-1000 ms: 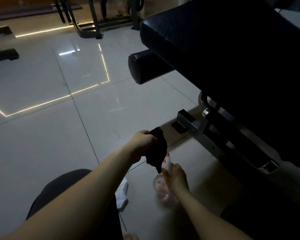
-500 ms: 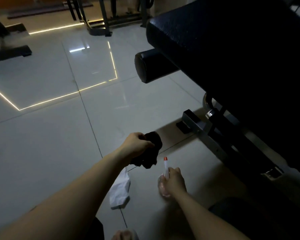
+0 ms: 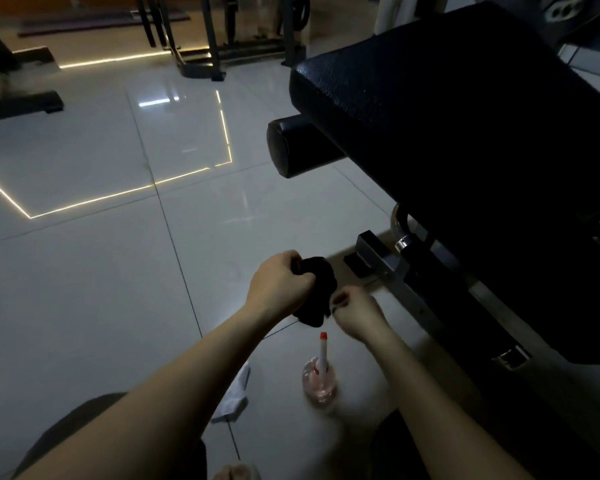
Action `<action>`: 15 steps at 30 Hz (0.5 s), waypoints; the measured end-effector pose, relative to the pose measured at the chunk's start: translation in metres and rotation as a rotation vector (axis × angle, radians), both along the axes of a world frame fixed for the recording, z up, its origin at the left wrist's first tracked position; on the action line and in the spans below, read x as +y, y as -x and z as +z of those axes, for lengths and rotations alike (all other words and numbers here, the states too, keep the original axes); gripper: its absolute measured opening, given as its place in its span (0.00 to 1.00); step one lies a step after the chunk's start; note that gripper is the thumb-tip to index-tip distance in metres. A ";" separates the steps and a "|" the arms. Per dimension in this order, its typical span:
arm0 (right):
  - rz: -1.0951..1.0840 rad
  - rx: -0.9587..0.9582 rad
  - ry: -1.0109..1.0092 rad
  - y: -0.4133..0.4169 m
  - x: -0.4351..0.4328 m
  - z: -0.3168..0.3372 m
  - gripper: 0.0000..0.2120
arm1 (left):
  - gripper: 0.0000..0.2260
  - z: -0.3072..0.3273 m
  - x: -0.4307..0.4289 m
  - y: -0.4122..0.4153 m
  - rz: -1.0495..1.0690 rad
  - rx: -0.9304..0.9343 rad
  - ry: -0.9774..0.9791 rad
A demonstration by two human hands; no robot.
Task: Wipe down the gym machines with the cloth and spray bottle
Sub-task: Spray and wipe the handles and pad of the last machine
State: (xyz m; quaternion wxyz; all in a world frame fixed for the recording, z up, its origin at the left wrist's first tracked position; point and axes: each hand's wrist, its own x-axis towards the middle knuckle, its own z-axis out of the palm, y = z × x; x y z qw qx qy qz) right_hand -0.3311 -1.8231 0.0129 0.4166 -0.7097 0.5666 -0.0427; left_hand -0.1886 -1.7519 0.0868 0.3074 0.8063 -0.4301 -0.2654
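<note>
Cloth (image 3: 317, 301), black and bunched up, is in our left hand (image 3: 280, 285). The fingers are curled tight round its upper part, with the back of the hand turned up. Our right hand (image 3: 355, 311) meets it from the right. Thumb and forefinger pinch the cloth's lower right edge, and the other fingers are loosely curled. Both hands are held above the floor (image 3: 118, 271), so the cloth hangs between them and touches nothing else.

Our bottle (image 3: 321, 375) stands upright on the tiles just below the hands, between our forearms, and neither hand touches it. Its body is clear with a pinkish tint, and its white neck ends in a red tip that points up toward the cloth.

To the right, room is tight. The bench (image 3: 465, 116) overhangs with its dark pad, and its metal frame (image 3: 388, 268) runs along the floor near our right hand. A padded roller (image 3: 291, 147) juts out past the pad's left edge, above and beyond the hands.

To the left, we have a wide stretch of glossy tile crossed by thin lit lines. A white rag (image 3: 234, 393) lies on the floor beside our left forearm, which partly hides it.
</note>
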 end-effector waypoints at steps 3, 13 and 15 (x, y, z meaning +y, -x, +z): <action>-0.176 -0.431 -0.067 -0.008 -0.004 0.043 0.15 | 0.02 0.019 0.002 0.005 -0.079 -0.174 0.103; -0.300 -1.125 -0.550 -0.003 0.009 0.184 0.21 | 0.15 0.124 -0.014 0.027 -0.073 0.632 0.477; -0.302 -1.171 -0.473 -0.003 0.003 0.205 0.17 | 0.15 0.143 -0.023 0.031 -0.122 0.616 0.512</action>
